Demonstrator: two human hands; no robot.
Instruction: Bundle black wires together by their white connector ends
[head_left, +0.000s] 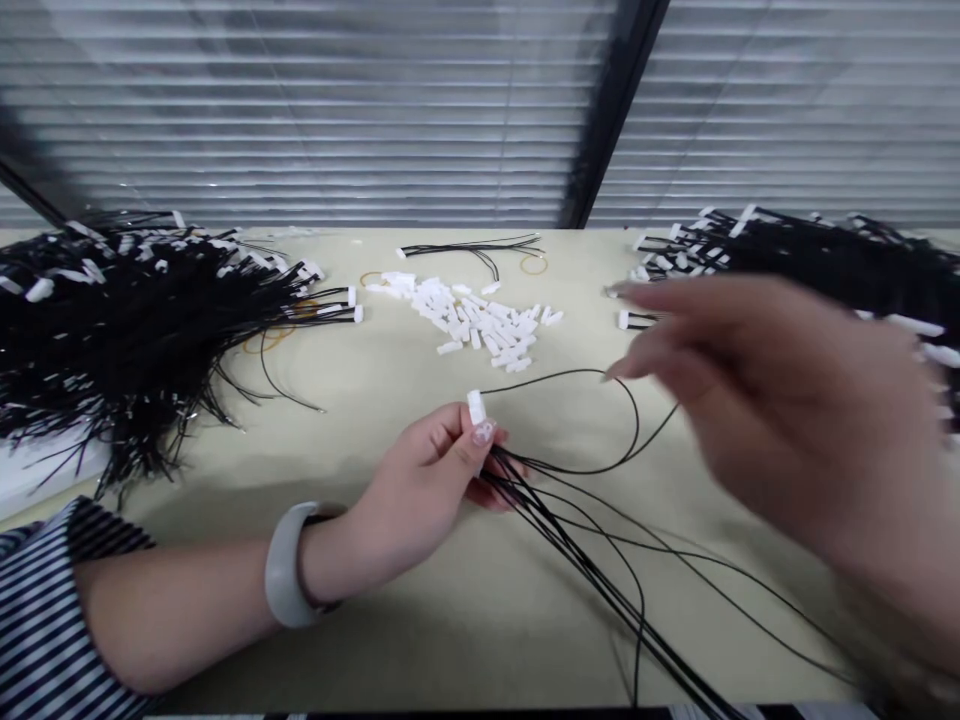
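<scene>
Near the middle of the table, my left hand [442, 465] pinches a white plastic connector [476, 406] between thumb and fingers. Several black wires [570, 545] also run through its grip and trail toward the lower right. One thin wire [628, 400] leaves the connector's top end and curves in a loop to the right. Over at the right, my right hand [772, 420] is raised above the table and blurred by motion. Its fingers reach left, apart from each other, with the tips close to that loop. No held thing shows between them.
Loose white connectors [480, 320] lie in a pile beyond my hands. A big heap of black wires with white connectors [150, 340] fills the left; another heap [810, 250] is at the right. Behind the pile lies a small wire bundle [465, 247] beside a rubber band [534, 264]. Window blinds [315, 120] close off the back.
</scene>
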